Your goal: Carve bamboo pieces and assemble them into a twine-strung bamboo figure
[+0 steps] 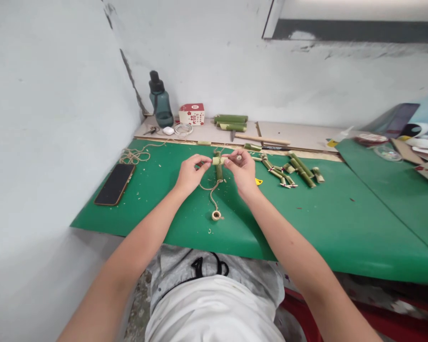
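My left hand (192, 174) is closed in a pinch at the left end of a short, pale bamboo piece (219, 161). At its right end, the thumb and fingers of my right hand (243, 172) grip the same piece. This piece lies crosswise over a longer green bamboo tube (219, 174) that points toward me. Twine (214, 195) runs from the tube's near end down to a small bamboo ring (216, 215) on the green mat. The exact contact of my fingertips is partly hidden.
Right of my hands lie jointed bamboo pieces (274, 172) and cut bamboo tubes (301, 170). A hammer (262, 139) and bamboo lengths (231, 127) lie behind. A phone (114, 184), loose twine (135, 155), a bottle (161, 102) and a box (191, 115) are at left.
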### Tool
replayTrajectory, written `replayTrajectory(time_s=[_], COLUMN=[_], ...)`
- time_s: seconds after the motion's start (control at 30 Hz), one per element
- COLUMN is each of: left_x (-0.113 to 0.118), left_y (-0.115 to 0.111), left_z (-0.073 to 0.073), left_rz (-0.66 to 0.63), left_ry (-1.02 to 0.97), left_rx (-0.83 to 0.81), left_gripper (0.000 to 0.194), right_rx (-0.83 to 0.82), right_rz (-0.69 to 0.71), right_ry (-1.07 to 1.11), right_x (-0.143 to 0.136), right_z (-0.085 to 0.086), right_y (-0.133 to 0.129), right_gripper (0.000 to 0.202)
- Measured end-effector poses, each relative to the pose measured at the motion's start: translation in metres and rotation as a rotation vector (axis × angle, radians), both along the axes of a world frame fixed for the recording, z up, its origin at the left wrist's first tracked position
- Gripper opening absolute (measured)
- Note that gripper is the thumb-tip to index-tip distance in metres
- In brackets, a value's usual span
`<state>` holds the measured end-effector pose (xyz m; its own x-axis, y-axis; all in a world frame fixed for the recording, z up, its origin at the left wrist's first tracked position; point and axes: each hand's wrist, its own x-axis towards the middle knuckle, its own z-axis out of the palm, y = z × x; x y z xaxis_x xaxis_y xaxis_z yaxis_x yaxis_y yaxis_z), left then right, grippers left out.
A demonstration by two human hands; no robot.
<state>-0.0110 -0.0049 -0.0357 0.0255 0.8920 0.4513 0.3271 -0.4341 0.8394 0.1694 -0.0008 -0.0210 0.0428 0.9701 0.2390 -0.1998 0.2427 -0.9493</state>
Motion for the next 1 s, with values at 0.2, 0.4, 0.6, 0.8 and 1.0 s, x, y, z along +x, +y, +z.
replayTrajectory(time_s=[0.2, 0.4, 0.6, 0.8, 1.0], left_x=[0.0036, 0.0036, 0.0028, 0.0041, 0.0031], left_y=[-0.0063, -0.0068, -0.0071, -0.0048, -0.0048], left_z=[0.0055, 0.0061, 0.0049, 0.0013, 0.0027], left_rz=[0.063, 0.065, 0.078, -0.01, 0.029], left_ry=[-0.025, -0.015, -0.019, -0.132, -0.082], left_rx=[-0.006, 0.019, 0.009, -0.066, -0.083], left_gripper=[0.007, 0.006, 0.009, 0.016, 0.02], right_rx=[-0.001, 0.0, -0.03, -0.047, -0.042], right_rz=[0.027, 0.029, 0.03, 0.037, -0.006], right_ry=[0.015, 0.01, 0.032, 0.031, 0.045], right_x=[-0.0014, -0.0017, -0.0015, -0.0014, 0.0004], right_z=[-0.0017, -0.0037, -0.0047, -0.0058, -0.002], right_y=[0.0005, 0.0024, 0.0023, 0.0016, 0.0009], right_gripper=[0.032, 0.032, 0.032, 0.033, 0.033])
